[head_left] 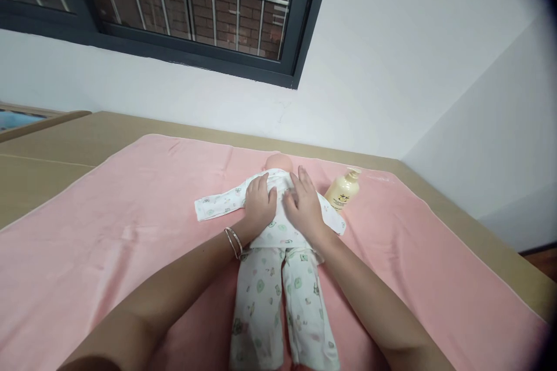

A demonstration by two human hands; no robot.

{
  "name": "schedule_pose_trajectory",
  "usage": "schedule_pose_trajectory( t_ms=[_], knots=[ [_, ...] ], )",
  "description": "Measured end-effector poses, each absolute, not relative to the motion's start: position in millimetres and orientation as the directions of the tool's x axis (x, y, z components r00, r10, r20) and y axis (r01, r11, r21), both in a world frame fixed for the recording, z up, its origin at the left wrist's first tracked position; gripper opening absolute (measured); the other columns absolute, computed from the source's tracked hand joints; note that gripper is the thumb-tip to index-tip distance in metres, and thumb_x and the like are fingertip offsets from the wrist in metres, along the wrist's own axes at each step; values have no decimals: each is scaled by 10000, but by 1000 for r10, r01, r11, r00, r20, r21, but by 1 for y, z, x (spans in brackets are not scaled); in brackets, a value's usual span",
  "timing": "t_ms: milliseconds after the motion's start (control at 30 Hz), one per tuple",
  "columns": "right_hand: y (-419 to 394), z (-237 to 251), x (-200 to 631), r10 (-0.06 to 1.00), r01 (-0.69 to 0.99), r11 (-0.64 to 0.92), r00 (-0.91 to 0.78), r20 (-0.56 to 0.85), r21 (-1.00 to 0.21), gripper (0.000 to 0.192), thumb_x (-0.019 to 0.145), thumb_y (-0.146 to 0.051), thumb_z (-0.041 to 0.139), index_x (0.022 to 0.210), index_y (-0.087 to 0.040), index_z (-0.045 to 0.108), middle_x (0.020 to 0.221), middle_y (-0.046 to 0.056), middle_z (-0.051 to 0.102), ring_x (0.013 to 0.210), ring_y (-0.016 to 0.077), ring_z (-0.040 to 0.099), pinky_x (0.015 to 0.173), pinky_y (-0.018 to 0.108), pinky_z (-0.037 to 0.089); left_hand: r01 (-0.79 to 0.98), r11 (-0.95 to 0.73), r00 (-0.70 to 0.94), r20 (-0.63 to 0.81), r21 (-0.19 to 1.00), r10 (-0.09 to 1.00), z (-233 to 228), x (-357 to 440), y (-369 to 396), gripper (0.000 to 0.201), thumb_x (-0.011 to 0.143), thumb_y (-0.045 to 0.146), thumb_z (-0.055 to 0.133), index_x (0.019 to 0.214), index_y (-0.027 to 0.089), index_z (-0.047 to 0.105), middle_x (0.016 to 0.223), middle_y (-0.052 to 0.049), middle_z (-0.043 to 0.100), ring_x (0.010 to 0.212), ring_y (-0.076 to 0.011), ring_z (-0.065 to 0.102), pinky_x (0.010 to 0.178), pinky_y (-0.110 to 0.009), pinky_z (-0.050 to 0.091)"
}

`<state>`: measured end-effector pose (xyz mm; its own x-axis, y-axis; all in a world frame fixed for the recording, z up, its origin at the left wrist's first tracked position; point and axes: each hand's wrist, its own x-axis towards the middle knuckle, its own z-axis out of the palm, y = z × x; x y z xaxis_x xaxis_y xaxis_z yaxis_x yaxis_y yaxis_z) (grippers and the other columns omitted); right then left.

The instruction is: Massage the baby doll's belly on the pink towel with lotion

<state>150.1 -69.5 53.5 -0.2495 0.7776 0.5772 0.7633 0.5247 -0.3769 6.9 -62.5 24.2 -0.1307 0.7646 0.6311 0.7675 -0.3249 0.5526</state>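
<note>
A baby doll [278, 163] lies stretched out on a pink blanket [174, 197], its bald head toward the wall. It wears a white top [281, 235] and white trousers [261, 295] with small green and brown prints. My left hand [260, 203] rests on the left side of the doll's upper body, fingers extended and thumb apart. On the right side of the same top lies my right hand [305, 204], its fingers loosely stretched toward the doll's head. Neither hand grips anything. Both sleeves of the top reach out sideways, and the doll's face cannot be made out.
A pale yellow pump bottle [343, 190] stands on the blanket just right of the doll's sleeve. The blanket covers a wooden surface [117, 124] against a white wall [369, 69]. A dark-framed window [195, 49] with bars is above.
</note>
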Motion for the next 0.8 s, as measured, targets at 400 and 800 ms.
schedule_pose_trajectory(
  t_ms=[400, 800],
  knots=[
    [-64, 46, 151, 850, 712, 478, -226, 476, -515, 553, 928, -328, 398, 1430, -97, 390, 1542, 156, 230, 1441, 250, 197, 1165, 465, 202, 772, -340, -126, 654, 537, 746, 24, 6, -63, 377, 931, 257, 384, 1263, 116, 491, 1225, -141, 586, 1162, -267, 507, 1039, -449, 391],
    [-63, 42, 148, 816, 728, 549, -360, 453, -411, 509, 953, -344, 374, 1419, -142, 417, 1524, 127, 294, 1442, 250, 194, 1164, 510, 173, 769, -337, -129, 648, 543, 751, 22, 4, -59, 363, 922, 260, 389, 1245, 149, 512, 1201, -123, 596, 1150, -271, 525, 1025, -459, 407]
  ],
)
